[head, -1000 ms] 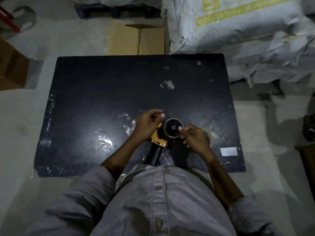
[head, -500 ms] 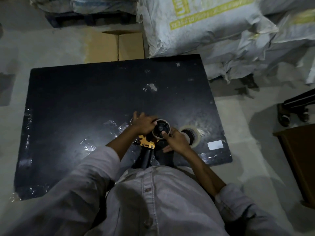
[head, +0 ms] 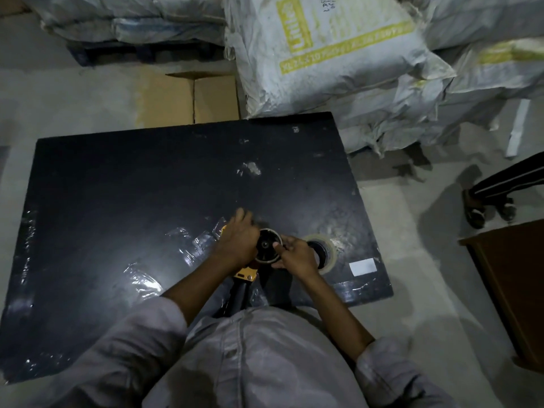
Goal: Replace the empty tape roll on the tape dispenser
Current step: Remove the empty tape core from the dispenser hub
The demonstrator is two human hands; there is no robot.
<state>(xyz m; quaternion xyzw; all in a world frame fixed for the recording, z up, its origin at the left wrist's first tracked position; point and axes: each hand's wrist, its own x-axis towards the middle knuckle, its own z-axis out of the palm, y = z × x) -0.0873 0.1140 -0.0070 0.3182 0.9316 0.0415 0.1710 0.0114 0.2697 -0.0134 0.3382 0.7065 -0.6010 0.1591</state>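
Empty tape roll | between both hands' grips (seemingly clamped) | on tape dispenser

- Left hand grips yellow tape dispenser w/ black handle, over black table.
- Right hand pinches rim of empty tape roll on dispenser hub.
- New tape roll lies flat just right of right hand.
- White label near table's right edge.
- Sacks, cardboard box behind table.
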